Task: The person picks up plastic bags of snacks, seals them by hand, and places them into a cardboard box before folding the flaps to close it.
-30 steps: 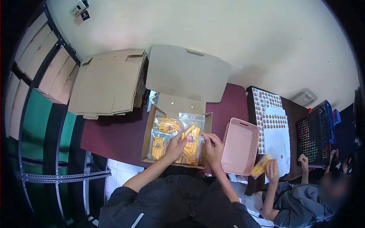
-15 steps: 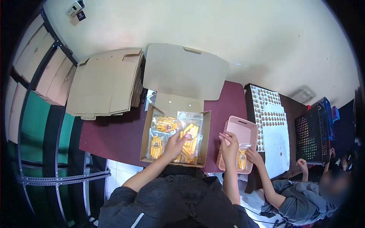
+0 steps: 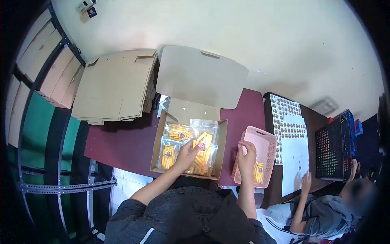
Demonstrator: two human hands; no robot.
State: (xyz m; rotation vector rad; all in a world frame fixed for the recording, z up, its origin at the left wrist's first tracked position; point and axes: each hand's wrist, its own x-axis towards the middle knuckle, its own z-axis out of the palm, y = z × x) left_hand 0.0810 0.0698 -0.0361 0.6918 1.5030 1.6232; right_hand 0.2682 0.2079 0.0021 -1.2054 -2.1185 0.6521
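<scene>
My left hand [image 3: 187, 156] is closed on a clear bag of yellow snack sticks [image 3: 206, 152] with a small round label, its thumb lying over the front. That bag is inside an open cardboard box [image 3: 222, 140], over or against other bags. Two similar bags lie in the box's left half, an upper bag [image 3: 177, 131] and a lower bag [image 3: 167, 156]. My right hand [image 3: 246, 158] hovers over the left side of a pink plastic basket [image 3: 262, 138], fingers loosely curled and a little apart, with nothing visible in them. Another bag of sticks [image 3: 258, 171] rests in the basket.
Flattened cardboard boxes [image 3: 113, 87] are stacked at the left on the maroon table [image 3: 118, 142]. Sheets of round stickers [image 3: 290, 130] lie on a dark table at right, near a black crate [image 3: 333, 150]. A co-worker [image 3: 329, 215] sits there. Metal shelving [image 3: 61, 122] stands far left.
The co-worker's hand has left the bag in the pink basket and moved right, toward the sticker sheets. My right hand's fingers have loosened slightly; my left hand stays on its bag.
</scene>
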